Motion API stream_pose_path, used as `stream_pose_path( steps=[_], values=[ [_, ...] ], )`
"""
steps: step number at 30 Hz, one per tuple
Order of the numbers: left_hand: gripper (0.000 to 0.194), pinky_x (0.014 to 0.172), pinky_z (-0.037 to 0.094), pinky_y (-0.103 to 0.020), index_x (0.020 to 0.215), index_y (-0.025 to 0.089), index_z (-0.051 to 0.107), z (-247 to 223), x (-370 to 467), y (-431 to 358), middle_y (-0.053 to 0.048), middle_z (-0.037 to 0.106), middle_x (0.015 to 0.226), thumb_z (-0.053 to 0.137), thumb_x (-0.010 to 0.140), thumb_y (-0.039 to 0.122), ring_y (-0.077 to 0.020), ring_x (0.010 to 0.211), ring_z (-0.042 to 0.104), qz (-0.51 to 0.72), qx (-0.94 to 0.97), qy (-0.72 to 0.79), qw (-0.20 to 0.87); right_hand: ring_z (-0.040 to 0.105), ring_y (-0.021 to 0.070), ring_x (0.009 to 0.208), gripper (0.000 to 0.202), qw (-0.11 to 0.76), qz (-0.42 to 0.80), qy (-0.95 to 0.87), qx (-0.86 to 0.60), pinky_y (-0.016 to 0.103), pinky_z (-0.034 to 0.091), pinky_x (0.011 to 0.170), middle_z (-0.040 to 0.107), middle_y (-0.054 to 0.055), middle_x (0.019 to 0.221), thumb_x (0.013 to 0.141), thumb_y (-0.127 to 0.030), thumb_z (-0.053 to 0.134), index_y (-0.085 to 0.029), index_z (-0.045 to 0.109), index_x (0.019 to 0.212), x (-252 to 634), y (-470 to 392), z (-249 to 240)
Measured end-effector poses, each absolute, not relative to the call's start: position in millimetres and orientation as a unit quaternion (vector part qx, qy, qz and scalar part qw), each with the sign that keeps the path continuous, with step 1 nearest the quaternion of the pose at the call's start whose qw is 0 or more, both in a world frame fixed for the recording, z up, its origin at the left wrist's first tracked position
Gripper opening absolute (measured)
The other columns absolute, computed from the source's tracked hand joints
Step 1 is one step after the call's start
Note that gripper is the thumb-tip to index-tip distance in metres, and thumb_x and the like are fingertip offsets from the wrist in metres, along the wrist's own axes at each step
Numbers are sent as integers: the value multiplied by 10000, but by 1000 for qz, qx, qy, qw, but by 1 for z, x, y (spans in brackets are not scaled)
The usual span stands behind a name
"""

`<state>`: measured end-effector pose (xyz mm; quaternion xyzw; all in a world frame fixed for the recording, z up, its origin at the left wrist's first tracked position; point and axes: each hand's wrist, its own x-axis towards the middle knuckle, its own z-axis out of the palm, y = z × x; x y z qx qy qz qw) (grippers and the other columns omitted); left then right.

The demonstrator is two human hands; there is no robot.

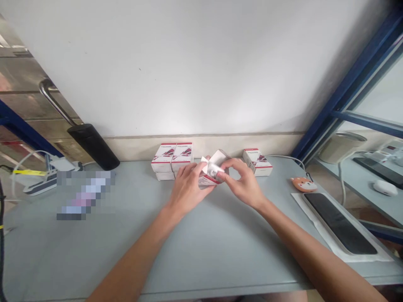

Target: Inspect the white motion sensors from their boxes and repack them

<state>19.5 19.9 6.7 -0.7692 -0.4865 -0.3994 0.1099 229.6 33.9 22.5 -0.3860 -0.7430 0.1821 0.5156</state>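
the left hand is clamping a likely light, crushable carton by its sides, the right hand pinching a white piece

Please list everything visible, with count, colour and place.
Open box: 1, white-red, centre
White piece: 1, white, at open box's mouth
Stacked boxes: 2 above, more below, white-red, centre left
Single box: 1, white-red, centre right
Cylinder: 1, black, back left
Bar: 1, silver, by cylinder
Power strip: 1, mostly white, left
Pixelated thing: 1, colour unclear, left
Case: 1, orange-white, right
Device: 1, black-white, right
Sheet: 1, white, under device
Cables: several, mostly white, sides
Frame bars: several, blue, sides
Metal panels: several, silvery, upper left
Far-right things: several, mixed, perhaps reflected
Table: 1, grey, below
Wall: 1, white, behind
Left hand: 1, holding open box
Right hand: 1, gripping white piece
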Motion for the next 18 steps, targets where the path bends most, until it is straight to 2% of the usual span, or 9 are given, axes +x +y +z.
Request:
stream_pose_path(
  steps=[4,5,7,10,13,16,18],
  values=[
    [748,1008,549,-451,1384,307,459,6,21,21,-73,715,1403,897,778,314,-299,1169,705,-416,-752,-500,104,655,201,897,247,611,186,-626,-447,335,508,838,727,35,974,999,-481,640,-235,654,1001,248,49,27],
    [758,1004,548,-452,1395,305,446,7,21,22,-79,712,1407,894,784,322,-303,1173,702,-420,-749,-500,108,662,200,881,264,593,182,-613,-489,328,509,805,735,41,980,1007,-490,611,-231,650,1038,253,55,25],
    [796,999,545,-452,1424,288,417,7,20,22,-103,717,1387,892,787,325,-309,1170,701,-434,-741,-498,119,674,199,810,277,499,193,-611,-583,315,498,714,752,46,955,1017,-470,557,-224,643,1108,260,65,17],
    [859,993,543,-454,1460,255,389,7,20,22,-130,737,1307,901,773,322,-315,1134,710,-443,-734,-499,128,667,193,682,210,365,229,-647,-629,300,474,624,752,29,837,996,-393,557,-224,672,1047,258,72,-2],
    [861,988,543,-455,1466,246,390,6,21,21,-133,746,1248,898,775,331,-320,1122,713,-436,-736,-502,127,688,220,783,118,343,202,-683,-613,316,493,702,742,42,871,957,-322,618,-236,695,981,246,69,-18],
    [840,980,546,-458,1463,265,389,7,21,21,-134,729,1304,884,788,337,-331,1147,705,-422,-742,-508,117,677,272,1021,144,354,144,-698,-605,373,507,861,702,113,1107,959,-278,618,-220,692,1068,237,60,-19],
    [823,982,546,-474,1469,275,376,7,20,22,-140,699,1381,862,808,337,-343,1177,695,-407,-752,-506,112,657,264,1066,200,375,115,-702,-594,384,512,905,651,133,1211,1003,-302,567,-216,667,1153,235,54,-12]
  ],
)
